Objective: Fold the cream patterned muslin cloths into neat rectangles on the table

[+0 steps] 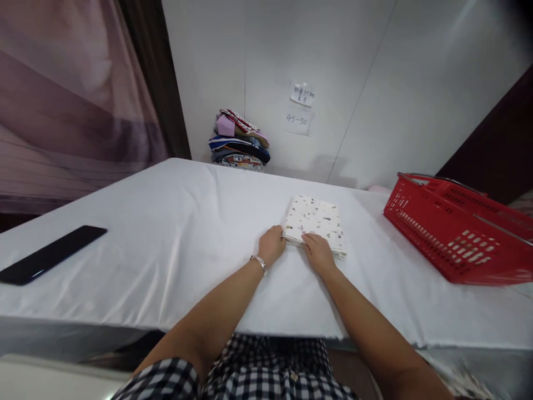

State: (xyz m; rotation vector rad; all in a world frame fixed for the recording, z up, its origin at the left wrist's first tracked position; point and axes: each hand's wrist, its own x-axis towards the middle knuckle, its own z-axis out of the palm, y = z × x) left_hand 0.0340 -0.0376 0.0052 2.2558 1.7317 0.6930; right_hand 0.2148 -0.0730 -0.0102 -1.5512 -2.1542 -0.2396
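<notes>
A folded white cloth with small coloured specks (316, 219) lies flat on the white-covered table (166, 239), right of centre. My left hand (271, 244) rests at its near left corner, fingers curled against the edge. My right hand (318, 254) lies on its near edge, fingers curled over the fabric. Both hands touch the cloth; a bracelet circles my left wrist.
A red plastic basket (458, 228) stands at the right of the table. A stack of folded coloured clothes (239, 141) sits at the far edge against the wall. A black phone (50, 254) lies at the left. Paper notes (300, 105) hang on the wall.
</notes>
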